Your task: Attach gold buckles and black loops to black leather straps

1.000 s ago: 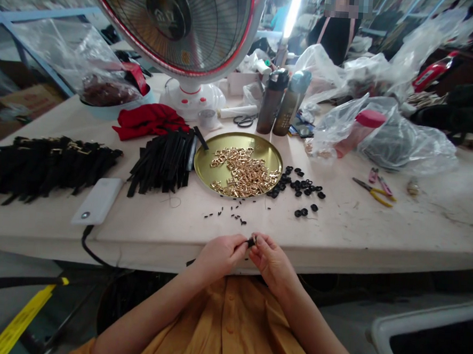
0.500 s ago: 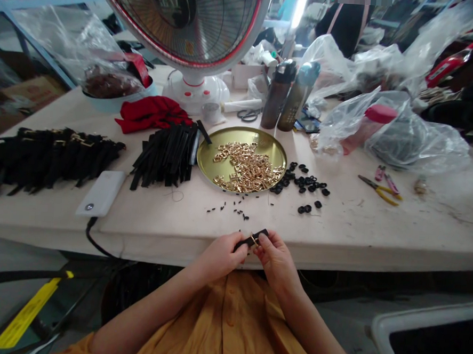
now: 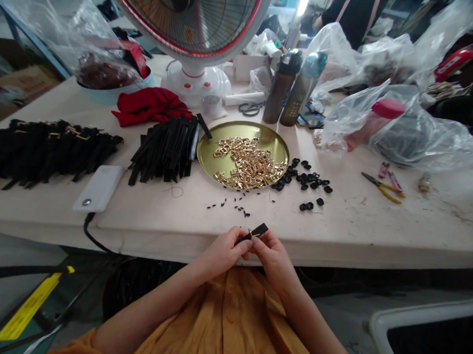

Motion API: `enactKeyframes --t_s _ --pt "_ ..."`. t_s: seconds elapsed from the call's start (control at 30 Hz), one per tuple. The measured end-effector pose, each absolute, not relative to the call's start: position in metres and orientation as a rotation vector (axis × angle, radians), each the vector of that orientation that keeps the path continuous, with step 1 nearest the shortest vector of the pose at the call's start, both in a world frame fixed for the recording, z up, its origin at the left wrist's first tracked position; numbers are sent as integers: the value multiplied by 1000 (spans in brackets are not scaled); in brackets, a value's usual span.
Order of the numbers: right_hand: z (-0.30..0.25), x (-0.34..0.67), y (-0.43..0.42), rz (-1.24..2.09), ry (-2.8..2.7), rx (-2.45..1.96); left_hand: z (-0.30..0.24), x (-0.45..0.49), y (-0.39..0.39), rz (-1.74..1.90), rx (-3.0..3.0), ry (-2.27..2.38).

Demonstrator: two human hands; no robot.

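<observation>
At the table's front edge, a short black strap [image 3: 260,230] with a gold buckle [image 3: 251,234] on it lies between my two hands. My left hand [image 3: 232,246] pinches the strap's left part, thumb on top. My right hand [image 3: 270,247] grips it by the buckle, its thumb close to my left thumb; the fingertips are partly hidden. Beyond them, tiny black pieces [image 3: 240,209] are scattered on the tabletop. A round gold tray [image 3: 205,156] holds a heap of gold buckles [image 3: 253,164]. Black rings [image 3: 308,181] lie right of the tray, and a pile of black straps [image 3: 166,148] left of it.
Finished-looking black straps with gold buckles [image 3: 49,152] lie far left, behind a white power bank [image 3: 99,189] with a cable. A fan [image 3: 196,84], red cloth [image 3: 150,106], scissors [image 3: 249,109] and two bottles [image 3: 282,86] stand or lie behind. Yellow-handled pliers [image 3: 384,187] lie right.
My right fingers have shifted left and lower on the buckle, nearer my left thumb. The strap's free end now tilts up more. The camera view has moved slightly.
</observation>
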State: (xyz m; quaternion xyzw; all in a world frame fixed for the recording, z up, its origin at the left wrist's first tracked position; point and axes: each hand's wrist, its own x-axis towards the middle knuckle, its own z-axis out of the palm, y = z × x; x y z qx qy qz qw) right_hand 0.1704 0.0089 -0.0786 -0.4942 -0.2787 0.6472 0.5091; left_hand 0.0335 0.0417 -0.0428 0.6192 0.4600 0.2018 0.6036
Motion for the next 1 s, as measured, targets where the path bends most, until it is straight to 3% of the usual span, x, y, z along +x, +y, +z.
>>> enactKeyframes --t_s 0.37,0.6,0.8,1.0 --pt "-72 163 2 1685 -640 -1042 -44 30 41 425 1296 996" --pt "-66 166 -2 1302 -875 -1310 -44 32 41 408 1237 976" --pt "-69 165 -2 1347 -865 -1321 -43 35 39 448 1206 982" --pt "-65 168 -2 1121 -1094 -1437 -44 33 39 480 1519 1112"
